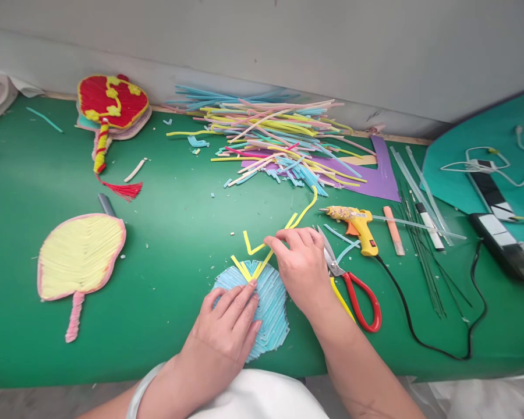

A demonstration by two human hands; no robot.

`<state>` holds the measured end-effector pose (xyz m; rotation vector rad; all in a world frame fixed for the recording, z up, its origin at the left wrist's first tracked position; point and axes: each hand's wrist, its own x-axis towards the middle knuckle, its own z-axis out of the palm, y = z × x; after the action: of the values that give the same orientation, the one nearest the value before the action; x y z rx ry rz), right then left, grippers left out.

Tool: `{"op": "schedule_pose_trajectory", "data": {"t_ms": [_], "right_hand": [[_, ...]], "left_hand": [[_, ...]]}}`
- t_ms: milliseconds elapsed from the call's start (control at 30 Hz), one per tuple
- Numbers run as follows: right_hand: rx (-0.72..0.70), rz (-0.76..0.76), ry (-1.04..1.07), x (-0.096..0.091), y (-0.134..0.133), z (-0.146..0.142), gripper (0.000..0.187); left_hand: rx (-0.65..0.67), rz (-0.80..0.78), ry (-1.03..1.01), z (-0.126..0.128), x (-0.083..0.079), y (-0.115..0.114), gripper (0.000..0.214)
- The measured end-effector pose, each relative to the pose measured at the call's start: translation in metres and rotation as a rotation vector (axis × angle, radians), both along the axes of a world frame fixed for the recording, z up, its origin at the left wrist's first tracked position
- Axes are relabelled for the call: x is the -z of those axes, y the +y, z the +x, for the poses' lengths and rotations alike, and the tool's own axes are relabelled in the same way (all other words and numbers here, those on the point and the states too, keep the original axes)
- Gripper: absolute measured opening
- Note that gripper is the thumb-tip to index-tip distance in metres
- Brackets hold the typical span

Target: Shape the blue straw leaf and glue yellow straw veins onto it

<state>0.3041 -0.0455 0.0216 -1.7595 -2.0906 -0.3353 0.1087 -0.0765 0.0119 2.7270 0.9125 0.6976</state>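
A round panel of blue pipe cleaners [271, 320] lies at the front of the table. My left hand [222, 334] rests flat on it, fingers stretched out, fingertips at the base of a V of yellow strips [241, 268]. Above the panel, my right hand [301, 265] has thumb and fingers pinched on a yellow pipe cleaner [309, 210], whose far end curves up and away. A bent yellow piece [247, 243] sticks out left of the pinch. Partly behind my right wrist are red-handled scissors [353, 291].
A yellow glue gun [353, 222] lies right, its black cord [413, 331] looping forward. Behind is a pile of coloured pipe cleaners [279, 128] by purple sheet [386, 171]. Left are a yellow leaf-shaped fan [81, 253] and a red fan [105, 102]. Green wires [423, 256] lie right.
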Motion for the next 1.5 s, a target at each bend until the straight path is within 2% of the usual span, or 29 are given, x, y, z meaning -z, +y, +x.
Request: {"op": "schedule_pose_trajectory", "data": {"t_ms": [267,367,467,633,767,967,1500], "right_hand": [[0.011,-0.052,0.011,0.007,0.006,-0.001,0.021],[0.015,-0.064,0.046,0.005,0.005,-0.001,0.018],[-0.037,-0.093,0.108,-0.002,0.000,0.002,0.014],[-0.136,-0.220,0.154,-0.011,-0.010,0.009,0.029],[-0.129,-0.276,0.127,-0.010,-0.012,0.011,0.029],[-0.108,-0.300,0.061,-0.004,-0.008,0.012,0.025],[-0.097,-0.262,0.049,0.000,-0.006,0.012,0.026]], "left_hand": [[0.004,-0.004,0.006,0.000,0.000,-0.001,0.027],[0.001,-0.006,0.004,0.000,0.000,-0.002,0.027],[0.005,-0.008,0.006,0.000,0.000,-0.001,0.027],[0.002,-0.016,0.011,-0.001,0.000,-0.001,0.027],[0.005,-0.016,0.021,-0.001,-0.001,-0.001,0.028],[0.010,-0.026,0.029,0.000,-0.001,-0.001,0.028],[-0.033,-0.011,0.055,0.000,-0.002,-0.001,0.029]]}}
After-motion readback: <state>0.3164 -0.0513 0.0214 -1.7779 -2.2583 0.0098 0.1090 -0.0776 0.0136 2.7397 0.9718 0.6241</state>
